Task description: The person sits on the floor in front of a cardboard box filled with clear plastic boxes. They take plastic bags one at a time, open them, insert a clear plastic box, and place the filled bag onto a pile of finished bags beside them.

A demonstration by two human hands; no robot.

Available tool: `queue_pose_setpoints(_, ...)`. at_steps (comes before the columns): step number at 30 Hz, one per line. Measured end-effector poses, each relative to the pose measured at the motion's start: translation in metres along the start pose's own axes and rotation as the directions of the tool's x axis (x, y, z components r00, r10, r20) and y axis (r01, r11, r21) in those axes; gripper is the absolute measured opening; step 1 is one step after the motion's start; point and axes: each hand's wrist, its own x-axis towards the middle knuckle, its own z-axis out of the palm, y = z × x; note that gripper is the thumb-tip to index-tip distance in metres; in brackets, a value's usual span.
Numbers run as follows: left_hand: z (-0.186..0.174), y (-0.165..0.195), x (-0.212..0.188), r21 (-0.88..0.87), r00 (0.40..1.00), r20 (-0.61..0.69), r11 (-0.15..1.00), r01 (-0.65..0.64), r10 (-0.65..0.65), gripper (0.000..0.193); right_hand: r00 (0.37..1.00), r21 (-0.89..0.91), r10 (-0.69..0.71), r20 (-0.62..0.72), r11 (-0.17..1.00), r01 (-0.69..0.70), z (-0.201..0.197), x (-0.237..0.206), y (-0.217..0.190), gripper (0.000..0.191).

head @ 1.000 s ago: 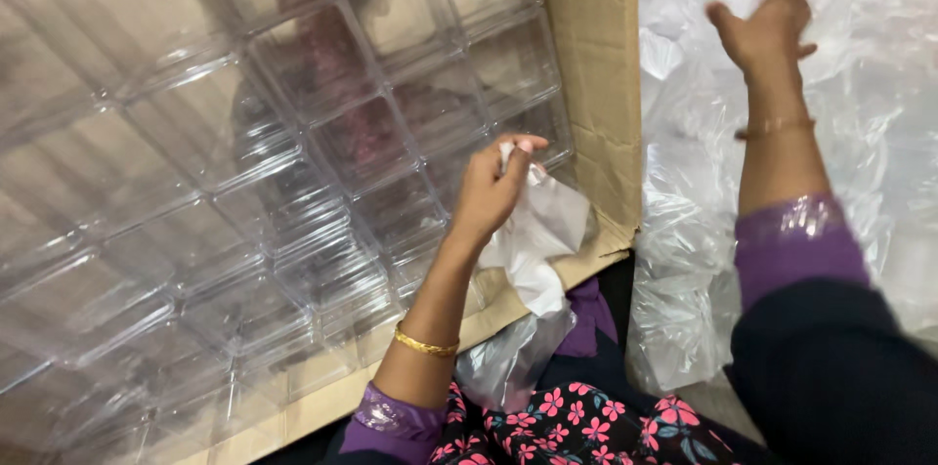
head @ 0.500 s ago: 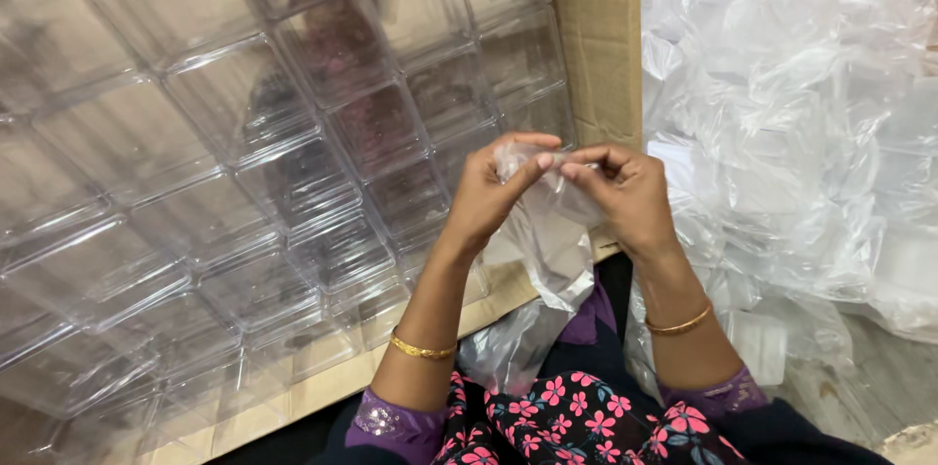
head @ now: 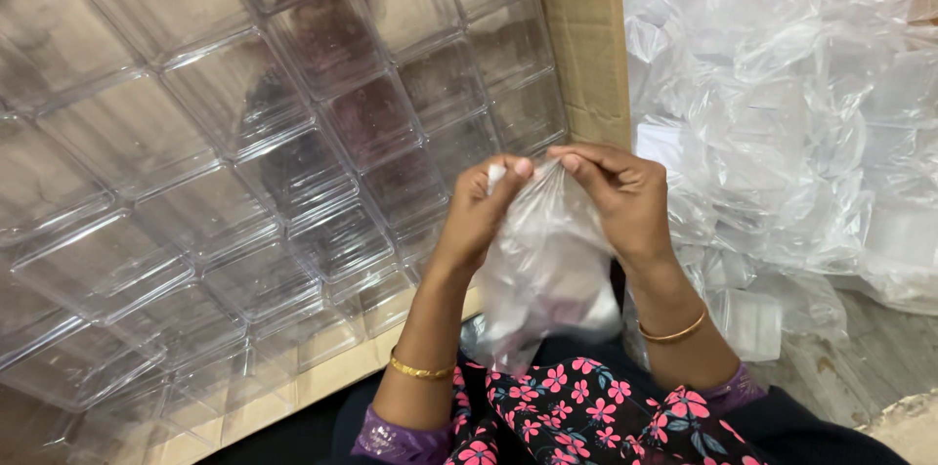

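Pinching bag (head: 547, 270) top edge: left hand (head: 479, 216) and right hand (head: 625, 201) both clenched on it | bag hangs below fingertips, over lap | clear boxes (head: 244, 162) in carton (head: 586, 35) left | bag pile (head: 801, 113) right

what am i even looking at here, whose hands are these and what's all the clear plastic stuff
This is one picture from a camera worn on a person's head, looking down at their own two bare hands; no machine is involved. The left hand and the right hand pinch the top edge of a thin clear plastic bag, which hangs down between them over the lap. Each wrist wears a gold bangle. On the left lies a cardboard box packed with rows of clear square plastic containers. On the right is a heap of more clear plastic bags. At the bottom you see the person's dark floral clothing.
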Motion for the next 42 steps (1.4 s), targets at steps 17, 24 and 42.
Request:
queue_pose_setpoints(17,-0.018,-0.026,-0.033,-0.184,0.981,-0.023,0.966,0.183,-0.19,0.032,0.836,0.374,0.415,0.358,0.757,-0.536,-0.033,-0.028,0.054,0.046)
queue_pose_setpoints(24,-0.007,-0.043,-0.024,0.081,0.999,0.007,0.995,0.052,-0.053,0.033,0.868,0.149,0.296,0.398,0.913,-0.38,-0.034,-0.024,0.062,0.046)
queue_pose_setpoints(42,-0.006,-0.092,-0.013,0.705,0.925,-0.298,0.708,0.046,0.236,0.018,0.97,-0.399,0.238,0.04,0.894,-0.203,-0.051,0.009,0.092,0.031)
